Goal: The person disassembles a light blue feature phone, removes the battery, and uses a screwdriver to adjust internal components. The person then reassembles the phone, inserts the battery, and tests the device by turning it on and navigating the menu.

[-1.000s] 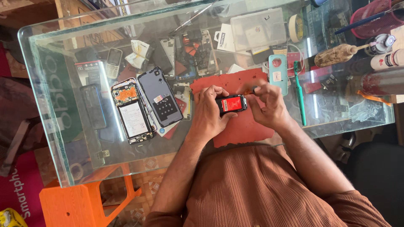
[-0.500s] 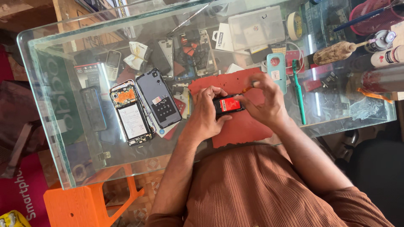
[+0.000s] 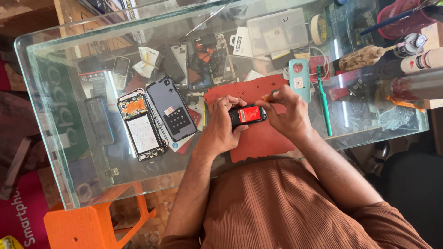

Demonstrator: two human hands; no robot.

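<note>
My left hand (image 3: 220,127) grips the left end of a small black phone (image 3: 248,114) with its back off and a red battery showing. It holds the phone just above a red work mat (image 3: 258,138) on the glass table (image 3: 69,152). My right hand (image 3: 290,114) is at the phone's right end, thumb and forefinger pinched on a small orange-tipped tool (image 3: 267,97) above the phone's upper edge.
An opened smartphone (image 3: 140,127) and a dark grey back cover (image 3: 171,108) lie left of the mat. A teal phone case (image 3: 300,78) and a green toothbrush (image 3: 324,101) lie to the right. Loose parts, boxes, a tape roll (image 3: 317,23) and bottles (image 3: 415,60) crowd the far side. An orange stool (image 3: 92,226) stands below.
My right hand has drawn back from the phone's face and raised its pinched fingers, so more of the red battery shows. The left hand keeps its grip.
</note>
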